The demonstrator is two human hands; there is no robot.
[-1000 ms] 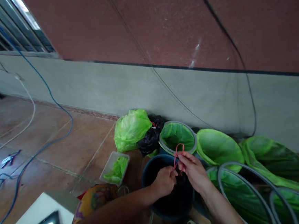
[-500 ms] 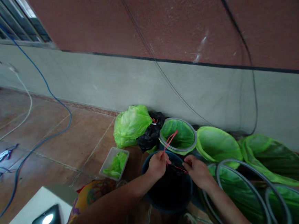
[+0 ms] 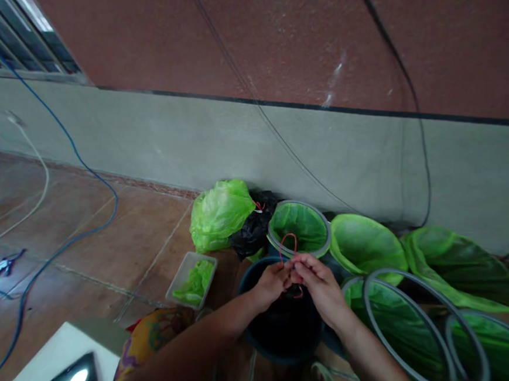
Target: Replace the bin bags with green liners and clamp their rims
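Observation:
A thin red cord (image 3: pixel 288 246) rises in a small loop above my hands. My left hand (image 3: pixel 270 284) and my right hand (image 3: pixel 320 289) meet fingertip to fingertip and pinch the cord between them. Both hands are directly above a dark blue bucket (image 3: pixel 281 346), whose dark inside hides what lies below them. The rim of a round green mesh net on a grey hoop (image 3: pixel 299 229) stands just beyond the loop. Another green hoop net (image 3: pixel 401 337) lies close to my right forearm.
A green plastic bag (image 3: pixel 219 216) and a black plastic bag (image 3: pixel 254 228) sit against the wall. Further green nets (image 3: pixel 367 246) lean to the right. A white tray (image 3: pixel 183 279) holds green mesh. Blue and white cables (image 3: pixel 69 223) cross the tiled floor.
My hands have come together over the bucket. The cord, stretched out between them before, now stands up as a small loop. The view has shifted slightly.

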